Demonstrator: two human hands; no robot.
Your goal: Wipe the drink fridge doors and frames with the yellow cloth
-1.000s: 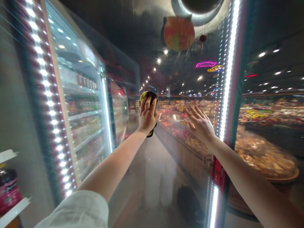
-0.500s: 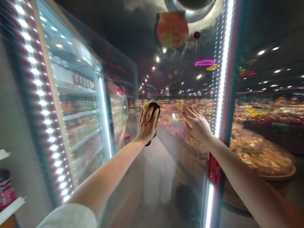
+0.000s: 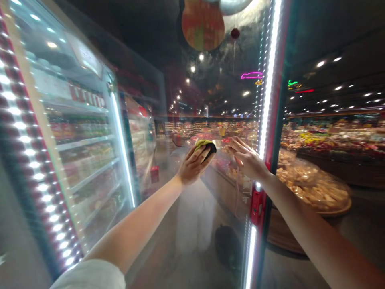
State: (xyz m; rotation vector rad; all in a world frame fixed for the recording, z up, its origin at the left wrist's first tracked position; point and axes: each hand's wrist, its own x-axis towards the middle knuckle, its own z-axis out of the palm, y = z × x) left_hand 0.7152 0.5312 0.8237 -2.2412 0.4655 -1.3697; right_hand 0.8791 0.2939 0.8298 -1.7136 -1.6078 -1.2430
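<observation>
My left hand presses a yellow-green and black cloth against the glass door in front of me. The fingers lie over the cloth, and its yellow edge shows above them. To the right, my right hand is held up with fingers stretched out and holds nothing. It is close to the door's lit right edge; whether the palm touches the glass I cannot tell. A red fitting sits on the door frame just below my right wrist.
Strips of white lights run up the door's right edge. At left, shelves of packaged goods show in the glass. Beyond the door on the right stands a round display of wrapped goods. A round orange sign appears above.
My left hand has moved the cloth to the right and turned, coming nearer my right hand. The view has swung a little, so the door frame sits further left. My right hand stays open.
</observation>
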